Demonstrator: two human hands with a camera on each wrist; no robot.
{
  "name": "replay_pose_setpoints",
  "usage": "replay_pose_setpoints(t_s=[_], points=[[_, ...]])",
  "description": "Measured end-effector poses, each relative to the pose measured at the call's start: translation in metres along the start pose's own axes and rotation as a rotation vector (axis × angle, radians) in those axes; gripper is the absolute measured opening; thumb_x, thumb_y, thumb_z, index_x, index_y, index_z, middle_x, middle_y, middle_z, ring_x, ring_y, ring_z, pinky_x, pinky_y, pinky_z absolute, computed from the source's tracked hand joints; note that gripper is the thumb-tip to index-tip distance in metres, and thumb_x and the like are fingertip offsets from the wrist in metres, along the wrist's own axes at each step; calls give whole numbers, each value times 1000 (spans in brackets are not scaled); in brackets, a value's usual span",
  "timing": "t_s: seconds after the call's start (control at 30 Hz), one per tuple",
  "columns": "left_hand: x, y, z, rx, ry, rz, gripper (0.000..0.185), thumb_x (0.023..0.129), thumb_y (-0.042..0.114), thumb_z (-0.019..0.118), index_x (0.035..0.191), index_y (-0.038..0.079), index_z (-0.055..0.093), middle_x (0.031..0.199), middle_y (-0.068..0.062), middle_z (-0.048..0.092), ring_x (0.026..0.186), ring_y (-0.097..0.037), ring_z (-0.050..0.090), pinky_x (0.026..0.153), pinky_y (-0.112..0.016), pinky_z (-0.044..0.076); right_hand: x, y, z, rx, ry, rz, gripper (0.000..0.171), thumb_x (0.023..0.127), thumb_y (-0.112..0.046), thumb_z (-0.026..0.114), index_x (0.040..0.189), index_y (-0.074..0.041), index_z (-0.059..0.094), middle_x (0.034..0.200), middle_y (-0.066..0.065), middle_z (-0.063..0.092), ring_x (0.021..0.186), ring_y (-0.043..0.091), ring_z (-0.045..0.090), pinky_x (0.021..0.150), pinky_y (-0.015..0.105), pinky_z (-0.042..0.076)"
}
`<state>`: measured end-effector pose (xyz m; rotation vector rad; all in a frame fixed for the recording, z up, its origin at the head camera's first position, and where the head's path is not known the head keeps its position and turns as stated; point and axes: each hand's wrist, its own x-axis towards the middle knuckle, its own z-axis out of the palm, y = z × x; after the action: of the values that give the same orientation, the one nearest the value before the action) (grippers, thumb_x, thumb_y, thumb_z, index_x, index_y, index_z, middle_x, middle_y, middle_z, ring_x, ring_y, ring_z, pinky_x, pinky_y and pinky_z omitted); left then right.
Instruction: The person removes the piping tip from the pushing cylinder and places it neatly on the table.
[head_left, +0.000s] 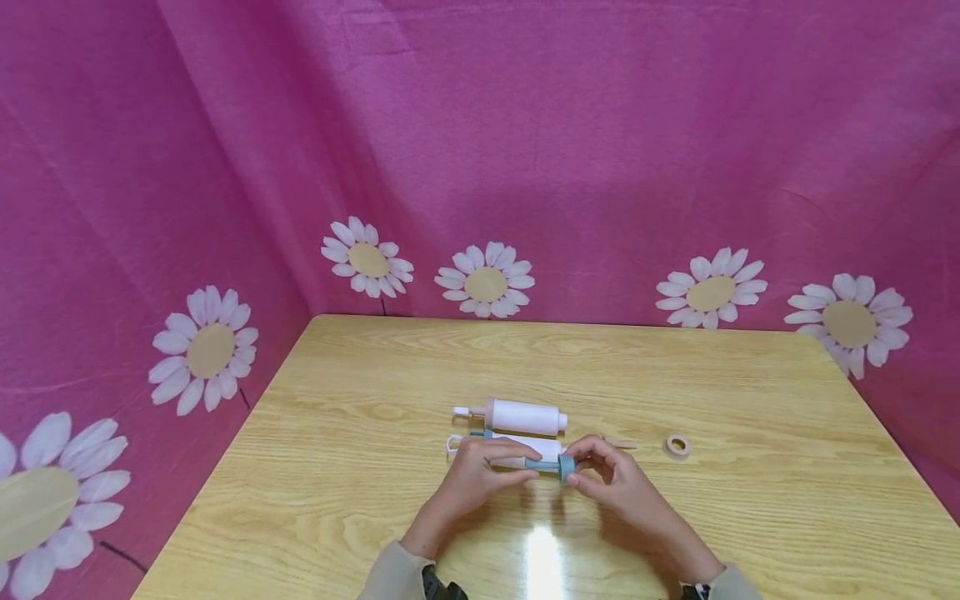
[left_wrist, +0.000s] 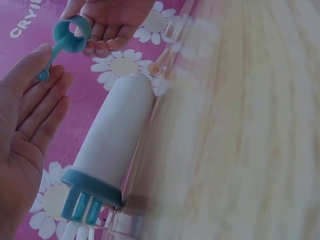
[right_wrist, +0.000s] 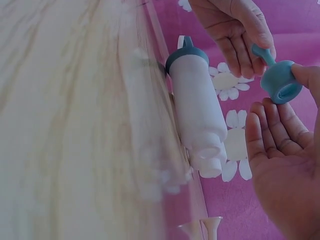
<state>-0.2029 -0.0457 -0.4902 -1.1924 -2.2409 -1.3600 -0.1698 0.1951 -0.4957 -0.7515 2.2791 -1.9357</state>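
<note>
While both my hands meet over the near middle of the wooden table [head_left: 750, 500], the thing between them is a teal plunger piece [head_left: 558, 467]: a thin stem ending in a round cup. Its long axis runs left to right across me, stem toward my left hand [head_left: 480, 475], cup toward my right hand [head_left: 611, 479]. My left fingers [right_wrist: 235, 45] curl around the stem end; my right fingertips [left_wrist: 107, 30] pinch the cup's rim, so each hand holds one end and neither is nearer than the other. The remaining fingers of both hands lie fairly straight and relaxed in the wrist views. Just beyond my fingers, touching the table, lies a white tube with a teal cap [head_left: 525, 448], its long axis parallel to the plunger piece, capped end to my left. Whether anything is inside it, I cannot tell; its wall is opaque. Behind that, a second white tube [head_left: 521, 415] lies parallel, with a narrow nozzle pointing left; contents likewise not visible. To the right of the tubes sit a small pale nozzle [head_left: 621, 443] and, farther right and apart, a small ring of tape [head_left: 678, 446]. A pink cloth with daisies [head_left: 487, 283] walls the table.
</note>
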Motion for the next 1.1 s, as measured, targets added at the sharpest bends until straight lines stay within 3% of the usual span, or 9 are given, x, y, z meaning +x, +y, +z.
replay_pose_setpoints(t_s=[0.3,0.57,1.1], points=[[-1,-1,-1,-32,-3,-98,13,84,18,77,96,11,78,96,-2,78,94,-13,73,83,-19,56,-6,0,-11,-25,25,9,24,93,-7,65,112,4,57,105,-10,61,98,9,60,89,16,50],[0,-1,0,-12,-12,-120,15,84,19,77,97,12,77,95,-2,78,92,-12,73,78,-29,59,-14,0,-21,-51,67,8,24,92,-2,64,112,6,56,107,-11,59,98,1,59,88,14,50],[3,-1,14,-8,-16,-115,16,83,19,77,99,14,76,98,0,78,95,-11,73,87,-23,56,-27,-2,-38,-83,122,-16,24,90,4,63,112,7,56,112,-15,61,100,-2,58,89,11,48]])
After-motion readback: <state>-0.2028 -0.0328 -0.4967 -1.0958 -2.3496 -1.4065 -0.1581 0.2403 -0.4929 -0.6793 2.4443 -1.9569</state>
